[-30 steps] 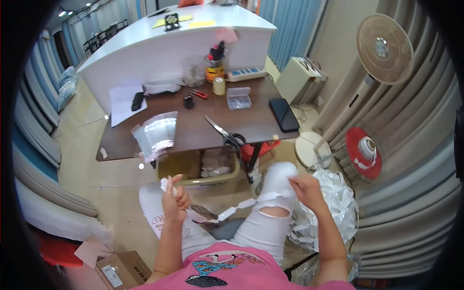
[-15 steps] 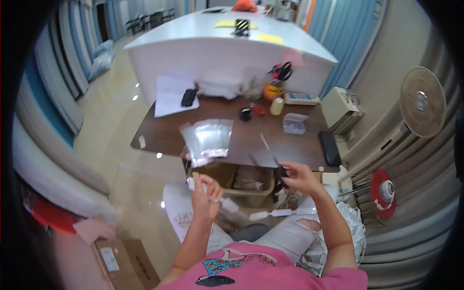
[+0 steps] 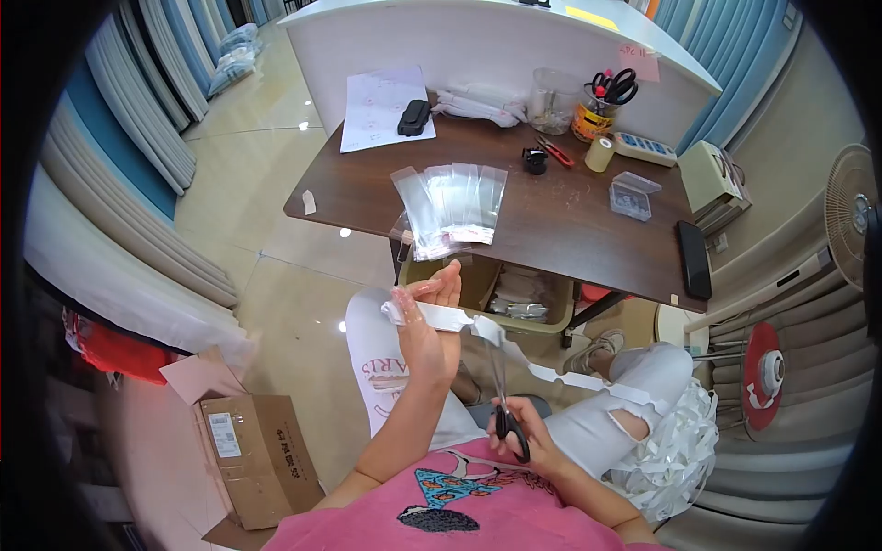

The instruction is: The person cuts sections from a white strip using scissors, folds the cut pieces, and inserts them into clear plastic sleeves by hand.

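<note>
My left hand (image 3: 430, 340) pinches the end of a white notched strip (image 3: 446, 318) under the thumb, with the other fingers stretched out. The strip runs rightward in wide pieces joined by narrow parts, across my lap and over my right knee. Below it, my right hand (image 3: 533, 433) is wrapped round the black handles of a pair of scissors (image 3: 503, 421). Their blades point up and meet the strip at a narrow part; whether they are cutting it I cannot tell. A loose pile of white strip (image 3: 671, 459) lies beside my right thigh.
On the brown table (image 3: 358, 188) lie fanned clear plastic bags (image 3: 455, 202), a small clear box (image 3: 631, 197), a black case (image 3: 694, 260) and a tape roll (image 3: 600, 154). A beige bin (image 3: 560, 320) holding packets stands under the edge. A cardboard box (image 3: 257, 450) sits at left.
The scissors have come down and left from near the table edge to the strip. My left hand has raised the strip and turned its palm up. The view has tilted down.
</note>
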A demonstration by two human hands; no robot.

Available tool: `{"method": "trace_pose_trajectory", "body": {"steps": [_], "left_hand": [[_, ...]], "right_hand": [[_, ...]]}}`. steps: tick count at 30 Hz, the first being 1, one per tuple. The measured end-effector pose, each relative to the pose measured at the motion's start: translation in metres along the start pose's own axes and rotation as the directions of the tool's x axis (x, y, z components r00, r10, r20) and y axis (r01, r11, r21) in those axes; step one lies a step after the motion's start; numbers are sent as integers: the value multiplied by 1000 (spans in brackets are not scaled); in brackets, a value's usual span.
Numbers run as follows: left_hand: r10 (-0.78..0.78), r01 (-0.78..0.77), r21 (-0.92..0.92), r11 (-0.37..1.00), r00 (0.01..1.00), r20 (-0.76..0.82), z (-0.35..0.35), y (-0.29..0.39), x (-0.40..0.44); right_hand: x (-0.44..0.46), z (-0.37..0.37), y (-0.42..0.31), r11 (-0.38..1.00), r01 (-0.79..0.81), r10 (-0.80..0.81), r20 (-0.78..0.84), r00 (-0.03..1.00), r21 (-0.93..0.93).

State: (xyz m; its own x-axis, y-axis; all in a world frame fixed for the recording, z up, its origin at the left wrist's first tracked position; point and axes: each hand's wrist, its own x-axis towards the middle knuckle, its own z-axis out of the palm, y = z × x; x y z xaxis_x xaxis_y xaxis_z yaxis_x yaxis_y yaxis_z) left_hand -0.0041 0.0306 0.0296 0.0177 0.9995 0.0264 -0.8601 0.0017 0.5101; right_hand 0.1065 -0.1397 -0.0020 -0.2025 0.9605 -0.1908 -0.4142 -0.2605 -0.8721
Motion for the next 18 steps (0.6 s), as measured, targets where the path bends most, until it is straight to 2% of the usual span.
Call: {"method": "trace_pose_trajectory", "body": {"steps": [1, 3, 6, 9, 13, 15, 16, 18], "left_hand": [[44, -42, 64, 997, 999, -29, 2, -1, -1], [58, -54, 84, 995, 997, -45, -3, -7, -3], [60, -55, 91, 994, 997, -54, -3, -11, -9], [55, -50, 90, 995, 997, -45, 1, -12, -16], [69, -67, 132, 989, 998, -13, 3, -13, -23], [79, -80, 152, 985, 997, 7, 2, -13, -23], [93, -97, 170, 981, 995, 28, 2, -13, -23], [90, -84, 158, 984, 996, -28, 11, -11, -25]], "right_hand": [[4, 3, 1, 1000, -2, 2, 4, 1000, 3], [10, 6, 4, 989, 142, -143, 32, 989, 25], [17, 9, 6, 983, 171, -163, 114, 980, -65], [18, 12, 6, 991, 91, -83, 86, 993, -100], [17, 21, 4, 989, 87, -86, 10, 996, -118], [14, 23, 7, 971, 67, -90, -91, 992, -228], [12, 24, 8, 972, 67, -91, -96, 991, -227], [7, 24, 5, 897, 59, -134, -143, 981, -439]]}}
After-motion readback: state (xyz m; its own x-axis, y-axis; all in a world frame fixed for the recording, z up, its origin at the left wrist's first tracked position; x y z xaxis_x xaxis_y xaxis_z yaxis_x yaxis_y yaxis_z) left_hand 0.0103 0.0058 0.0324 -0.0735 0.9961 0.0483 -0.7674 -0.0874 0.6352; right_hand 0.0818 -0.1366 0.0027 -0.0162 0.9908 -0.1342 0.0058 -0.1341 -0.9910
